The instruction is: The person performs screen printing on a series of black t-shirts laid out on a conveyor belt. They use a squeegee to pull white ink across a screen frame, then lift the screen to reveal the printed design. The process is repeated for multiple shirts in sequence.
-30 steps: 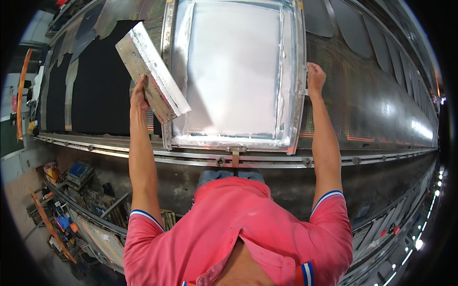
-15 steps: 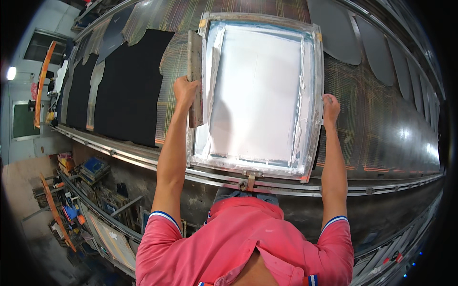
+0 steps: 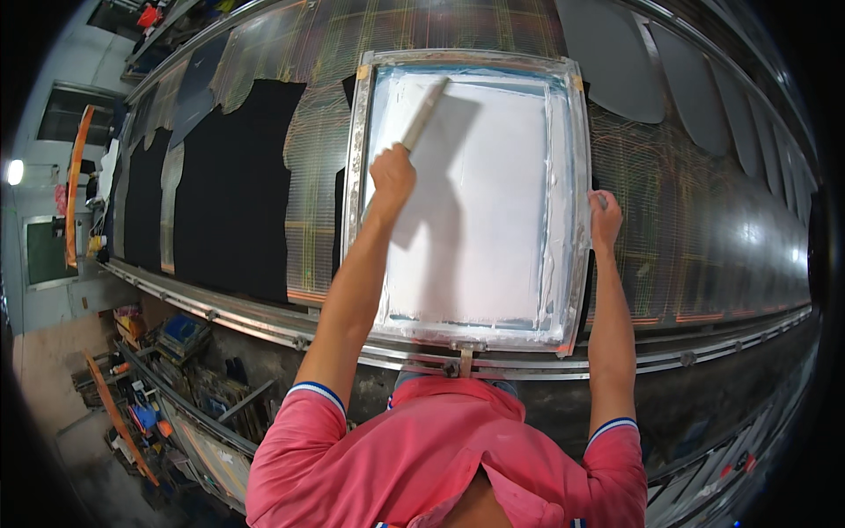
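Observation:
My left hand [image 3: 393, 180] is closed around a squeegee [image 3: 427, 114], a long greyish bar. It is held slanting over the upper left part of a printing screen and casts a shadow on it. Whether its blade touches the mesh, I cannot tell. White paste [image 3: 493, 211] covers most of the screen, with thicker ridges along the right side. Blue shows at the edges inside the worn metal frame [image 3: 356, 158]. At the frame's right side my right hand [image 3: 606, 220] is closed on the frame's edge or a small grip there; the fingers partly hide it.
The screen lies on a long printing table [image 3: 317, 194] with a metal rail [image 3: 246, 326] along its near edge. Black fabric pieces [image 3: 233, 176] lie to the left, grey rounded pieces [image 3: 616, 70] at the far right. Racks with assorted items [image 3: 185, 339] stand at the lower left.
My left hand has carried the squeegee from the frame's left side rightward over the screen, turning it slantwise. The pale strip along the screen's left no longer shows. My right hand stays at the frame.

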### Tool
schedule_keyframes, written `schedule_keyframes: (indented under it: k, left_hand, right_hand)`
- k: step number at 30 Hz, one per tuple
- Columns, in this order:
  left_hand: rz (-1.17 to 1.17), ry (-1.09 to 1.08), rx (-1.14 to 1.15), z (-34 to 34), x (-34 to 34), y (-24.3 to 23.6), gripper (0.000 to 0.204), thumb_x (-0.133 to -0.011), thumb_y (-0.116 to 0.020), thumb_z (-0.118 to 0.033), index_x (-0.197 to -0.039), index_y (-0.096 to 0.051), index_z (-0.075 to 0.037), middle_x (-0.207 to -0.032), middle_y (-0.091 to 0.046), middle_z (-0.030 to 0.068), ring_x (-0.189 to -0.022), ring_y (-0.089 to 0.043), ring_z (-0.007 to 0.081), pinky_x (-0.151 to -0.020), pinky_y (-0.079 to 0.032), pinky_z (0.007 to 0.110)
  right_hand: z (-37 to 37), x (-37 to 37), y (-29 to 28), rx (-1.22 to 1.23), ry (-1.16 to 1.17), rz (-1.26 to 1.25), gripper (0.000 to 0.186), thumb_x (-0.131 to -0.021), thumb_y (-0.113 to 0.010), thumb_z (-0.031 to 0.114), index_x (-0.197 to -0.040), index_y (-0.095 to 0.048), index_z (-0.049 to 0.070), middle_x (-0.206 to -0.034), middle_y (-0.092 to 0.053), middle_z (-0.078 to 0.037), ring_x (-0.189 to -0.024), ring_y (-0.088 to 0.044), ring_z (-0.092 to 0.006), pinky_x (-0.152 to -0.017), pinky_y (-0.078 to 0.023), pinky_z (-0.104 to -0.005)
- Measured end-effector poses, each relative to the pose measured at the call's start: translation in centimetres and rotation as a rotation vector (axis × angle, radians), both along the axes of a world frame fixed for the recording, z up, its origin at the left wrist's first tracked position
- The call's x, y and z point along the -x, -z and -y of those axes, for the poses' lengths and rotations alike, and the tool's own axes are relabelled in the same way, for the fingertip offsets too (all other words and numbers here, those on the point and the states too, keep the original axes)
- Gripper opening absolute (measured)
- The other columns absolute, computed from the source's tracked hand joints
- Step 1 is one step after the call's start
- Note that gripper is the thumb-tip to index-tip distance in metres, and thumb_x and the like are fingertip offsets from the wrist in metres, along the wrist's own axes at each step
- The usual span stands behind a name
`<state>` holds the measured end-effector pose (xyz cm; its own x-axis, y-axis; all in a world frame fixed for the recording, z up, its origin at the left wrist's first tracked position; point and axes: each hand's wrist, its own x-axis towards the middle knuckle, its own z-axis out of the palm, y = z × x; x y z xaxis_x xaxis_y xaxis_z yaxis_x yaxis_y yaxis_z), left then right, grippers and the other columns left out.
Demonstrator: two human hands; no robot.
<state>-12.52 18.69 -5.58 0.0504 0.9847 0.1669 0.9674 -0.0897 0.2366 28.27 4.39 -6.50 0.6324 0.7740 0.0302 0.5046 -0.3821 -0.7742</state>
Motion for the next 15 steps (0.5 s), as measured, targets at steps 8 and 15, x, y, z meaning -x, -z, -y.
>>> schedule_keyframes:
  k: [8,15]
  left_hand:
    - [0.221,0.23,0.101,22.7,2.6,-1.5,0.029,-0.078,-0.061,-0.002,-0.106,-0.065,-0.01,-0.085,-0.07,0.0133,-0.079,-0.067,0.0367,-0.068,-0.052,0.047]
    - [-0.052,0.393,0.631,20.8,4.5,-2.6,0.028,-0.069,-0.068,-0.014,-0.095,-0.078,-0.021,-0.08,-0.073,0.0109,-0.077,-0.069,0.0338,-0.069,-0.055,0.044]
  right_hand:
    - [-5.0,-0.1,-1.1,0.026,-0.039,0.103,0.044,-0.089,-0.065,0.045,-0.106,-0.071,0.005,-0.105,-0.071,-0.019,-0.102,-0.065,-0.0383,-0.088,-0.049,-0.0439]
    - [-5.0,0.6,-1.0,0.089,-0.05,0.137,0.037,-0.092,-0.06,0.04,-0.11,-0.07,0.009,-0.108,-0.07,-0.019,-0.104,-0.065,-0.0392,-0.086,-0.05,-0.0458]
